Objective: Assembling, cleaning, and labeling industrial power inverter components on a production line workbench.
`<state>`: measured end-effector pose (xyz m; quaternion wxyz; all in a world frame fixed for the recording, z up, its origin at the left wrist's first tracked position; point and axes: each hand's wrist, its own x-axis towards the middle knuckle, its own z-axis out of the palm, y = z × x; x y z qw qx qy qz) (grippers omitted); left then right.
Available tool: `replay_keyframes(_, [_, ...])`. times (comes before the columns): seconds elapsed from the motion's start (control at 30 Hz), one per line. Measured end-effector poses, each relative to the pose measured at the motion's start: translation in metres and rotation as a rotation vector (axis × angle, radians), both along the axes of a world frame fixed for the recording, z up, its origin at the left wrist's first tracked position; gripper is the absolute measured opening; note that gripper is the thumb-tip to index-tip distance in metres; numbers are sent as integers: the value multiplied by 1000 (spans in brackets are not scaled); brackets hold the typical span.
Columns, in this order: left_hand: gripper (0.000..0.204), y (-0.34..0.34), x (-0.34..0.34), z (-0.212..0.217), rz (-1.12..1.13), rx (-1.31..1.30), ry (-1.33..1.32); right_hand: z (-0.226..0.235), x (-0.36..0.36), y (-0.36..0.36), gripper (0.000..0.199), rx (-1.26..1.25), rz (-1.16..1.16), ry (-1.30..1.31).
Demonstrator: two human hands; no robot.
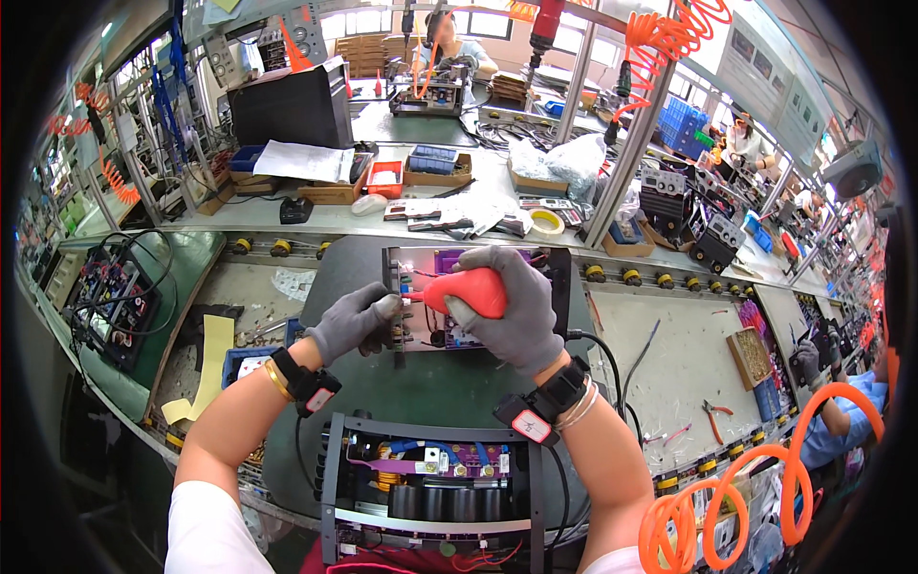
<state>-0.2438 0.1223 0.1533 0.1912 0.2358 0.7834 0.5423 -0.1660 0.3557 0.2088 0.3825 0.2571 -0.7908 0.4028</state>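
My right hand (524, 311), in a grey glove, is wrapped round a red squeeze bottle (475, 291). Its narrow tip points left, at the connectors just inside the end panel of an open electronic unit (579, 301). With thumb and fingers bent, my left hand (346, 323), also gloved, grips that end panel (391, 260). Purple circuit boards and wires show inside the unit, partly covered by the bottle and my right hand. Nearer to me stands a second open unit (430, 524) with a dark frame, purple boards and black cylindrical parts.
Red-handled pliers (713, 418) and a box of small parts (749, 358) lie to the right. Orange coiled hoses (717, 507) hang at lower right. Yellow tape (546, 222) and trays line the far shelf. A co-worker's gloved hand (808, 360) is at far right.
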Motion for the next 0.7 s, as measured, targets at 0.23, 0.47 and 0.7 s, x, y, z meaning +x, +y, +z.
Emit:
replay_keyframes(0.23, [54,-2,-2,2,4,-42,-6,6,21,10,39,-141,0,45])
replay_keyframes(0.47, [56,-4,0,4,0,-33,-45,8,24,5,39,-108,-6,24])
replay_keyframes(0.7, [55,-2,-1,7,4,-59,-49,8,26,5,37,-73,-10,51])
